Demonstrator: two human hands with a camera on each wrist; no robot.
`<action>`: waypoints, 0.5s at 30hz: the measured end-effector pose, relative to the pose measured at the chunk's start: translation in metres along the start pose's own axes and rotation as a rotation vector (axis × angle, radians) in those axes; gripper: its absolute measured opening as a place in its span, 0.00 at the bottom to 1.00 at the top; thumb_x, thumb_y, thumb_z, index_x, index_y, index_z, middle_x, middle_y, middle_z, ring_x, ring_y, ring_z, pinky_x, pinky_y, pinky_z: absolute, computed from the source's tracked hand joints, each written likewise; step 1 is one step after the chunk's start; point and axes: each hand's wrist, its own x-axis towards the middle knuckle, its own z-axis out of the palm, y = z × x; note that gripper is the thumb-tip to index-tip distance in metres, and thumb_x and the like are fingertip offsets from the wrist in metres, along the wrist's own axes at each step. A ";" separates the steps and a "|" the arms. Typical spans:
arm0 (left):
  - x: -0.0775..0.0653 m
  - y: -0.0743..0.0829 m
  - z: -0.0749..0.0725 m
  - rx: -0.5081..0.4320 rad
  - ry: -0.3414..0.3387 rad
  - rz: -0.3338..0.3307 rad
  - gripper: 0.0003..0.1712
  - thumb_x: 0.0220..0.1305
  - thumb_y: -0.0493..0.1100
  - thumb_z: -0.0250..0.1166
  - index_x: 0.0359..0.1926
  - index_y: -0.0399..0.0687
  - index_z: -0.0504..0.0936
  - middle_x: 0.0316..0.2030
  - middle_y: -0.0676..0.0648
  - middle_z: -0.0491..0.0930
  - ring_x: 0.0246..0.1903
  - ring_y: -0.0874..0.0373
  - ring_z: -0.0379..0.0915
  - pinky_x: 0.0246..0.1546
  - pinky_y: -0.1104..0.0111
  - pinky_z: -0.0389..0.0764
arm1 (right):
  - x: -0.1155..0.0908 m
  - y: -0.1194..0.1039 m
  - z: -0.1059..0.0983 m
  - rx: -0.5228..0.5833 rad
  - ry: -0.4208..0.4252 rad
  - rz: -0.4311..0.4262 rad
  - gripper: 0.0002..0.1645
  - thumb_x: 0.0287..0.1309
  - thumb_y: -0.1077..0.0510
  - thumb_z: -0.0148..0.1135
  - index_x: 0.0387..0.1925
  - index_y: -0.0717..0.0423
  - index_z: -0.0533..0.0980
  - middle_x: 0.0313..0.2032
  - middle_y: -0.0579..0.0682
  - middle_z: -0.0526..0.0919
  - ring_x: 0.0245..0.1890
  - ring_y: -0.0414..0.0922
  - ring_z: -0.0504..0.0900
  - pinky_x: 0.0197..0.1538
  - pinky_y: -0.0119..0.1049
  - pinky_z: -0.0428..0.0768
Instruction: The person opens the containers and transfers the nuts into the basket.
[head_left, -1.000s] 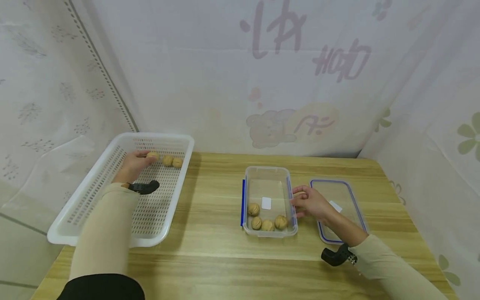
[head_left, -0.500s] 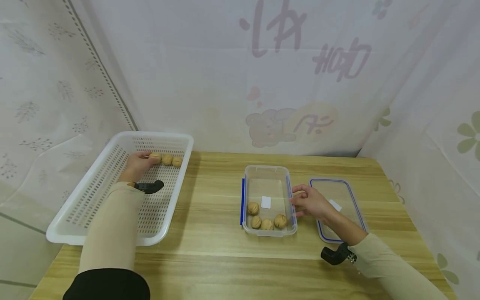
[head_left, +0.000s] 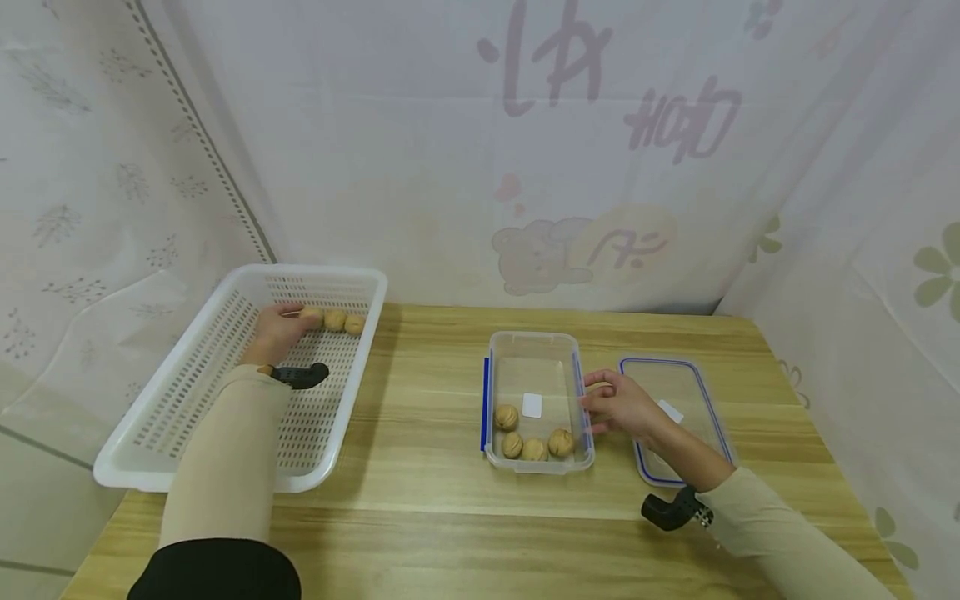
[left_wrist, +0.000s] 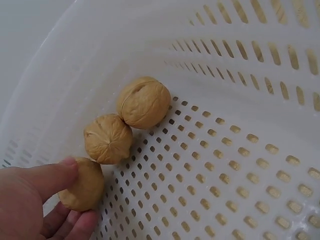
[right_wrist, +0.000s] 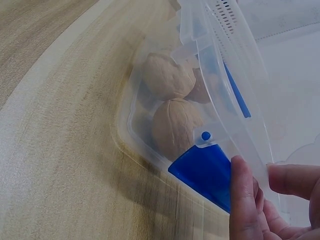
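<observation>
In the white basket, my left hand [head_left: 279,331] pinches a walnut [left_wrist: 84,187] between thumb and fingers. Two more walnuts [left_wrist: 109,139] lie in line with it along the basket's far end, and the nearest one meets the held walnut. My right hand [head_left: 617,404] grips the right side wall of a clear plastic food container [head_left: 534,346], thumb at the rim and fingers outside by the blue clip [right_wrist: 202,172]. Several walnuts [head_left: 561,443] sit in the near end of that container, seen through its wall in the right wrist view.
The slotted white basket [head_left: 358,400] stands at the left of the wooden table [head_left: 427,500]. A clear lid with a blue seal [head_left: 675,375] lies right of the container, partly under my right forearm. A printed curtain [head_left: 420,167] hangs behind the table.
My left hand has shifted slightly right and down with its walnut, bringing it against the other two in the row. The right hand and the container have stayed put.
</observation>
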 end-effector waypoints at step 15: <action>-0.002 -0.003 -0.009 -0.029 -0.032 0.023 0.38 0.77 0.45 0.56 0.78 0.33 0.54 0.73 0.28 0.58 0.68 0.33 0.62 0.67 0.46 0.68 | 0.000 0.001 0.000 0.021 -0.012 -0.012 0.27 0.70 0.68 0.59 0.64 0.71 0.61 0.36 0.52 0.78 0.34 0.42 0.79 0.34 0.37 0.87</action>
